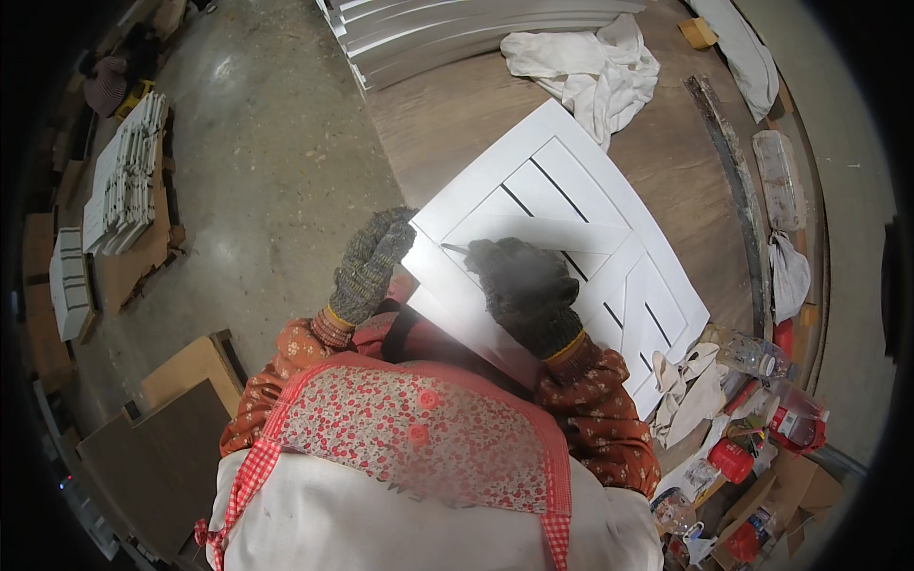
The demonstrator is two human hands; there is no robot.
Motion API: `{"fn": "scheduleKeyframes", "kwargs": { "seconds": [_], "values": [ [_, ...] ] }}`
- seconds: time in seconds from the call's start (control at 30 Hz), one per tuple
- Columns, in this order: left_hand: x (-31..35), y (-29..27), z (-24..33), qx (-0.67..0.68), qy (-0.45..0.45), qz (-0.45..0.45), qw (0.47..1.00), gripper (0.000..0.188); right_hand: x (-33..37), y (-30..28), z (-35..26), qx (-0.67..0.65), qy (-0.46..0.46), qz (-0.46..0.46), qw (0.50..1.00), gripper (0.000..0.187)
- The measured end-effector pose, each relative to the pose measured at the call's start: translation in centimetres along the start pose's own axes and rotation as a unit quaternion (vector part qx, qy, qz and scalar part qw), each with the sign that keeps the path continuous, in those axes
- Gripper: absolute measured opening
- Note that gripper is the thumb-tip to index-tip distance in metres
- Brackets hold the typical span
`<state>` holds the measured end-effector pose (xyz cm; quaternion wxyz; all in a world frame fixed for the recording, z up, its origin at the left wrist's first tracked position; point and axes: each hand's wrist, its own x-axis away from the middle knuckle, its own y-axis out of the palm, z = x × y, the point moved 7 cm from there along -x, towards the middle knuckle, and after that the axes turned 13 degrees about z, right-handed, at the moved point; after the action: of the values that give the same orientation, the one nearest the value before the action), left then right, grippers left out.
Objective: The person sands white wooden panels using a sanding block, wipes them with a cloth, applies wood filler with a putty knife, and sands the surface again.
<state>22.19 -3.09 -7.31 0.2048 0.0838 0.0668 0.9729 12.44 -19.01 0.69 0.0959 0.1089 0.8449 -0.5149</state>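
A white panel (571, 233) with raised boards and dark slots lies at an angle on the brown worktop. My left hand (373, 262), in a dark knitted glove, grips the panel's left corner; its fingertips are partly hidden at the edge. Over the panel's left part, my right hand (524, 285) is closed in a darker, stained glove. A thin, dark, pointed tool (455, 248) sticks out from it to the left, its tip close to the panel face. The rest of that tool is hidden in the glove.
White panels (438, 38) are stacked at the far end of the worktop (428, 124), beside a white cloth (590, 71). Bottles (743, 352), a rag (687, 392) and red containers (731, 460) crowd the right. More panels (129, 181) and boards (157, 466) stand at the left.
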Motion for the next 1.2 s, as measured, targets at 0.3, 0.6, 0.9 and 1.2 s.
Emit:
{"fn": "scheduleKeyframes", "kwargs": {
  "seconds": [0.3, 0.6, 0.9, 1.2],
  "values": [
    [0.2, -0.1, -0.1, 0.028, -0.034, 0.012, 0.999, 0.032, 0.3, -0.7, -0.3, -0.041, -0.074, 0.021, 0.996, 0.015],
    [0.1, 0.1, 0.3, -0.018, -0.020, 0.006, 1.000, 0.033, 0.6, 0.4, 0.0, 0.020, -0.049, 0.019, 0.998, 0.020],
    [0.0, 0.1, 0.5, -0.008, -0.024, 0.014, 1.000, 0.031, 0.3, -1.4, -0.4, -0.047, -0.082, 0.073, 0.993, 0.009],
    [-0.1, -0.1, 0.2, -0.010, -0.024, 0.014, 1.000, 0.030, -0.5, -0.3, -0.7, 0.003, -0.034, -0.015, 0.999, 0.012]
  ]
}}
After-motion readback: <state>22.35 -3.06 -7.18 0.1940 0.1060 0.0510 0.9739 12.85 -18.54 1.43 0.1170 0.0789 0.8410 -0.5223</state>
